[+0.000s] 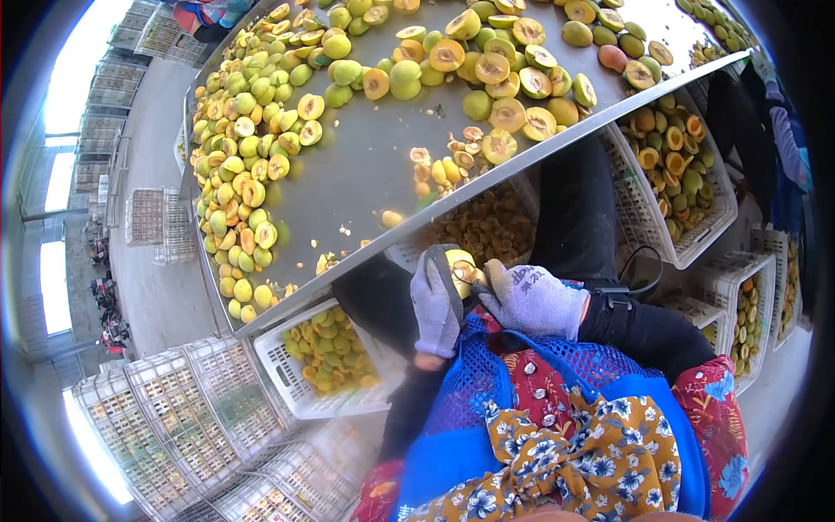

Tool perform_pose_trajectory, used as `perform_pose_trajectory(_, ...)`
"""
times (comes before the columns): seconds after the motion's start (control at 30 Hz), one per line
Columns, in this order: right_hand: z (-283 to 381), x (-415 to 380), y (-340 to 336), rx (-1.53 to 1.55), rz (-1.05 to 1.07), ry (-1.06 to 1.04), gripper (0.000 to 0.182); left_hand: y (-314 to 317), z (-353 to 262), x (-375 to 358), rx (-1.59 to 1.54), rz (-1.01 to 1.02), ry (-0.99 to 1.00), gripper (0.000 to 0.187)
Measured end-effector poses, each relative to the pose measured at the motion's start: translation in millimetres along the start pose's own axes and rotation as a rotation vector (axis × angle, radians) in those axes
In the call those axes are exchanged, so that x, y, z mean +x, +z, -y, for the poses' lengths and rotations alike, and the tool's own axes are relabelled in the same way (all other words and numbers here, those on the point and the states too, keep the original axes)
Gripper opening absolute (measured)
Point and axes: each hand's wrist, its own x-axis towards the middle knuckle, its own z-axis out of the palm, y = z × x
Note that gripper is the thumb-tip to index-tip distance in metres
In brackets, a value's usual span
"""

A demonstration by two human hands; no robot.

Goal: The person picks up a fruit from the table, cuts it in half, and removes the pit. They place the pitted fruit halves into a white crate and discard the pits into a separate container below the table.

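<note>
My left hand point(436, 304), in a light purple glove with a dark palm, holds a cut yellow stone fruit point(462, 268) just below the table edge. Close against the fruit is my gloved right hand point(535, 298), its fingers curled in. Something small and dark shows between its fingertips and the fruit, too hidden to name. Above both hands, the metal table point(361, 161) bears many green-yellow fruit halves point(507, 114), some with stones showing. Loose stones and scraps point(452, 161) lie near its front edge.
A white crate of fruit point(335, 352) stands at my lower left, another fruit crate point(665, 165) at the right. Under the table edge is a container of scraps point(491, 222). Stacked crates point(187, 396) fill the lower left. A co-worker's sleeve point(787, 143) shows at far right.
</note>
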Motion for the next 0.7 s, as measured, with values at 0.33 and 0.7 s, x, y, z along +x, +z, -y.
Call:
perform_pose_trajectory(0.33,-3,5,6,0.641,0.134,-0.001,0.031,9,-12,-6,-0.234,-0.132,-0.226,0.030)
perform_pose_trajectory(0.7,-37,7,25,2.460,1.086,0.461,0.038,19,9,-10,-0.762,0.036,-0.212,0.042)
